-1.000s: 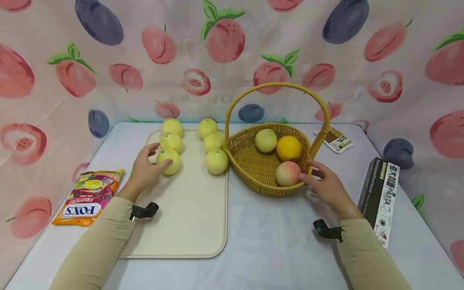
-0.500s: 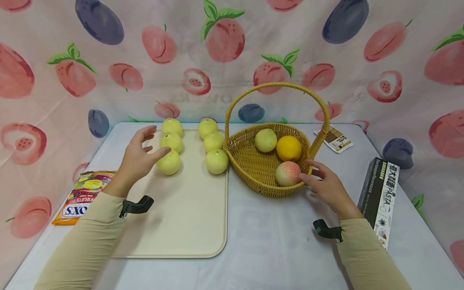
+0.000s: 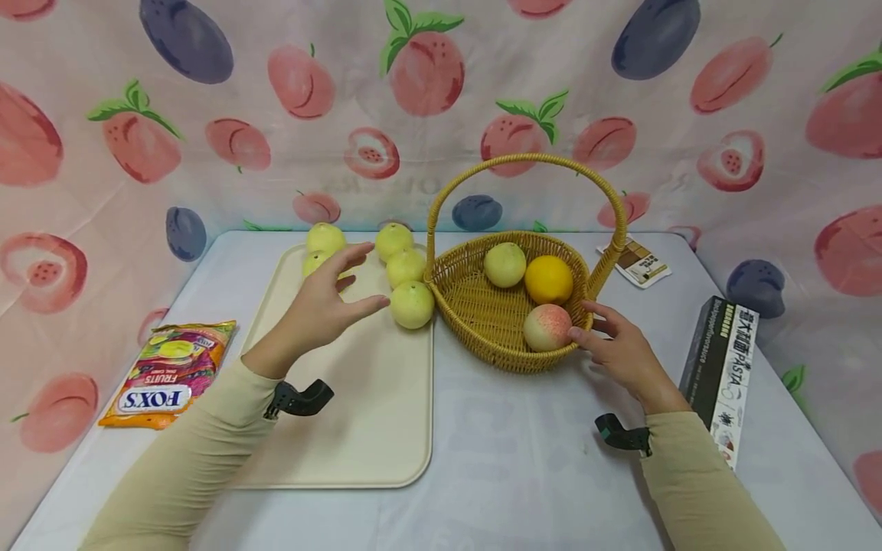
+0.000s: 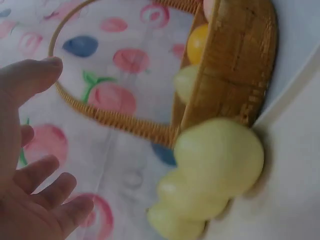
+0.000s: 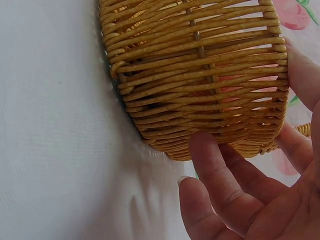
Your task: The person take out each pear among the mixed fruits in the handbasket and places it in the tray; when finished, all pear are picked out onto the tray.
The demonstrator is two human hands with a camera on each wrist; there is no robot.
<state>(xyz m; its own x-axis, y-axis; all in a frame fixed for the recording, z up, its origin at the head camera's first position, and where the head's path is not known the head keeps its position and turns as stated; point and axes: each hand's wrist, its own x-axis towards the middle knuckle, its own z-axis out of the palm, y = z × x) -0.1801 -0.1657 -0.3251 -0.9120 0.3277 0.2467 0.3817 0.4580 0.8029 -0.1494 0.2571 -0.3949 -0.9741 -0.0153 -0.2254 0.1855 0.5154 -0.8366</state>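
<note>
My left hand hovers over the cream tray, thumb and fingers spread with nothing between them. Just right of its thumb tip sits the front one of three round pale yellow-green fruits, lined up against the wicker basket. A second line of these fruits lies at the tray's back left, partly hidden by the hand. My right hand grips the basket's right rim, thumb over the edge and fingers against the woven outside. Inside the basket are a peach, an orange and a pale fruit.
An orange-and-purple candy bag lies left of the tray. To the right is a long black-and-white pasta box, and a small brown-and-white packet lies behind the basket. Fruit-printed cloth hangs at the back; the basket's handle arches high.
My left hand first drew back left off the front fruit of the left line, then swung right across the tray towards the right line. The right hand stays on the basket.
</note>
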